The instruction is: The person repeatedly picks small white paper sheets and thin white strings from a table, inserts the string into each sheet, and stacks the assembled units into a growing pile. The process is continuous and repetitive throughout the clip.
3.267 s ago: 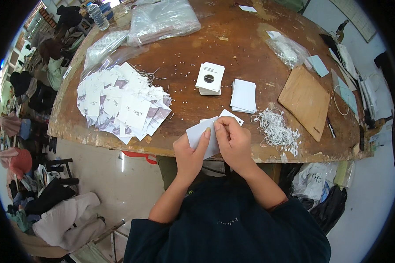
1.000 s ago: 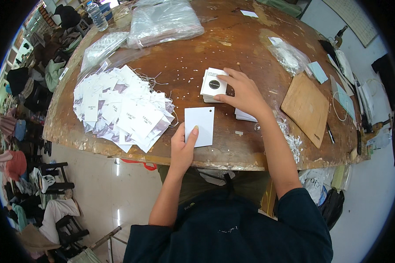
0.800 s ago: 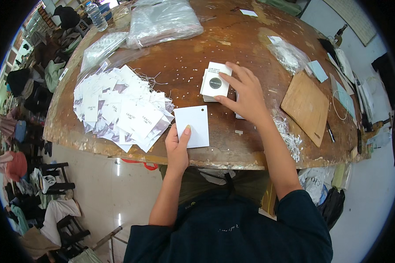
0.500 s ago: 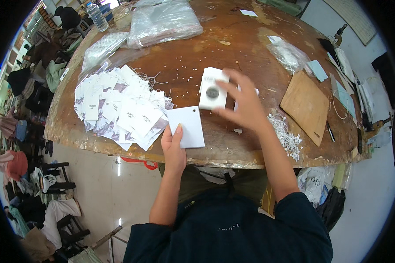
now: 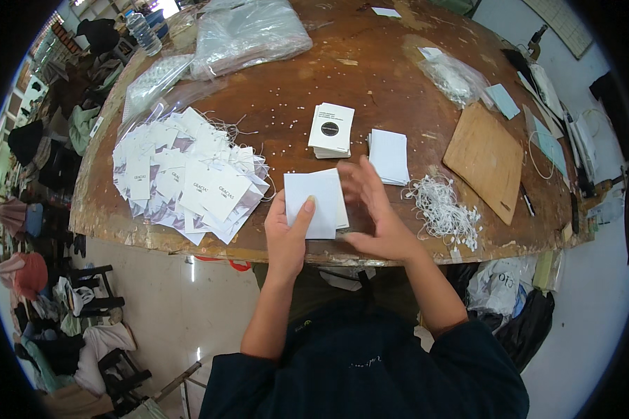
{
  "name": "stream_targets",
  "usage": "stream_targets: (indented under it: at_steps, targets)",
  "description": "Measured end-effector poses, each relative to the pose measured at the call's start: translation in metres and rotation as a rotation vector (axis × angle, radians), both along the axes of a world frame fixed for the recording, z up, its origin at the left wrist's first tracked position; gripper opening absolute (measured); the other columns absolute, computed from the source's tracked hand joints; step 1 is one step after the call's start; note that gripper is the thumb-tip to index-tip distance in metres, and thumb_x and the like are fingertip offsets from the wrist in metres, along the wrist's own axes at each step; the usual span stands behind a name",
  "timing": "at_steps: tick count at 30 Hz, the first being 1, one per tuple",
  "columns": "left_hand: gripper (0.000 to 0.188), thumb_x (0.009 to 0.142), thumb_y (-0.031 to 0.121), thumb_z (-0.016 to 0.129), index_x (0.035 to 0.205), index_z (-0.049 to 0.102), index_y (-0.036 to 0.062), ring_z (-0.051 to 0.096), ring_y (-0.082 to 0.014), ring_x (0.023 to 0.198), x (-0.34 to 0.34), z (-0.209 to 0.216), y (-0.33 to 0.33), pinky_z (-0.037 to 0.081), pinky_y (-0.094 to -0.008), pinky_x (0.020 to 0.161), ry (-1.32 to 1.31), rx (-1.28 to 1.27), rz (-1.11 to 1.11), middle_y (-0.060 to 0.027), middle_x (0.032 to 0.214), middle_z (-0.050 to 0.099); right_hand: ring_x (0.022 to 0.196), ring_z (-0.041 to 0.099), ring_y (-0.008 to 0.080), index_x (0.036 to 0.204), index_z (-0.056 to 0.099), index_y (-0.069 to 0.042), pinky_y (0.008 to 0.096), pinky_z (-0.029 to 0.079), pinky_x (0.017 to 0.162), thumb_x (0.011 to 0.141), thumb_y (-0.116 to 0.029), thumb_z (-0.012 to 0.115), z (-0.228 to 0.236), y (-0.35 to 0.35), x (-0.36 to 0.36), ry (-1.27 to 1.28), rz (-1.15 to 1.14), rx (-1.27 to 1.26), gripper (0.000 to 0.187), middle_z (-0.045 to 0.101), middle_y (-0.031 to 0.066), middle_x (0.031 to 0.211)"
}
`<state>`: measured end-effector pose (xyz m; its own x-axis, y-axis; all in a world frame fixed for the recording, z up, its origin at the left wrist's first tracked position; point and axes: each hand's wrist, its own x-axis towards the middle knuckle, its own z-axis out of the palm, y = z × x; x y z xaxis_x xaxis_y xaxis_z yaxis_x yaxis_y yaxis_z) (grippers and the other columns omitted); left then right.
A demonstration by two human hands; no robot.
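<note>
My left hand (image 5: pixel 286 230) grips a small stack of blank white cards (image 5: pixel 310 199) at the table's near edge, its thumb pressed on the top one. A cream-edged card (image 5: pixel 342 209) juts out to the right from under the white ones. Close beside that edge, my right hand (image 5: pixel 379 222) has its fingers apart and slightly blurred; I see nothing in it. Beyond the hands lies a neat stack of printed cards with a black disc (image 5: pixel 330 143). A blank white stack (image 5: pixel 388 155) rests to its right. On the left spreads a heap of strung hang tags (image 5: pixel 189 174).
White tag strings (image 5: pixel 442 209) lie in a tangle at the right, next to a wooden board (image 5: pixel 486 160). Clear plastic bags (image 5: pixel 251 35) and a water bottle (image 5: pixel 143 33) are at the far left. A bag of white bits (image 5: pixel 454 78) sits far right.
My right hand has come back from the printed stack to the cards in my left hand. The cream-edged card now shows beneath them. The view has shifted slightly.
</note>
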<state>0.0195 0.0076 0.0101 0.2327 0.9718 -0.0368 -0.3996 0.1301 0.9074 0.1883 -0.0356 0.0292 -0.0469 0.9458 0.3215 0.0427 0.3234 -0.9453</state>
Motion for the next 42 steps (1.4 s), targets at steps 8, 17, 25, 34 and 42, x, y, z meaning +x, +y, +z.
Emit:
stream_targets:
  at_steps: [8,17,25,34,42]
  targets:
    - [0.028,0.098,0.016,0.059,0.119,0.051,-0.0008,0.056,-0.0092,0.098,0.008,0.002,-0.011,0.047,-0.0266,0.086,0.156,0.088,0.021,-0.0065,0.109,0.06,0.08,0.051,0.0023,0.102,0.063,0.002,0.0214,0.044,0.068,0.098,-0.014,0.059,-0.004,0.004,-0.022,0.243,-0.281,-0.246,0.017,0.06,0.0004,0.089]
    - [0.02,0.102,0.018,0.054,0.111,0.046,0.0017,0.053,-0.0076,0.094,0.015,0.0,-0.017,0.045,-0.0251,0.085,0.098,0.133,0.07,-0.0062,0.105,0.057,0.086,0.053,0.0037,0.112,0.054,-0.002,0.0217,0.045,0.076,0.101,-0.016,0.055,-0.004,0.003,-0.044,0.577,-0.445,-0.152,0.017,0.061,0.0012,0.096]
    - [0.016,0.101,0.014,0.053,0.112,0.047,0.0033,0.053,-0.0084,0.099,0.016,-0.001,-0.021,0.044,-0.0265,0.089,0.129,0.145,0.023,-0.0062,0.108,0.058,0.085,0.055,0.0051,0.108,0.055,-0.001,0.0234,0.048,0.076,0.1,-0.018,0.058,0.0,0.002,-0.045,0.488,-0.424,-0.187,0.019,0.062,0.0027,0.096]
    - [0.032,0.096,0.014,0.062,0.121,0.054,-0.0031,0.059,-0.0104,0.1,0.009,0.009,-0.01,0.049,-0.0273,0.087,0.031,0.128,-0.101,-0.0096,0.112,0.064,0.081,0.058,0.0046,0.099,0.059,-0.001,0.0215,0.048,0.071,0.096,-0.015,0.064,0.003,-0.001,-0.043,0.436,-0.473,-0.167,0.014,0.064,0.0027,0.091]
    - [0.026,0.093,0.017,0.068,0.108,0.067,-0.0046,0.062,-0.0081,0.083,0.014,0.016,-0.006,0.052,-0.0248,0.073,0.163,0.056,-0.069,-0.0054,0.096,0.07,0.081,0.056,0.0045,0.101,0.058,-0.002,0.0227,0.048,0.072,0.099,-0.017,0.059,0.001,-0.004,-0.046,0.52,-0.477,-0.179,0.015,0.062,0.0016,0.092]
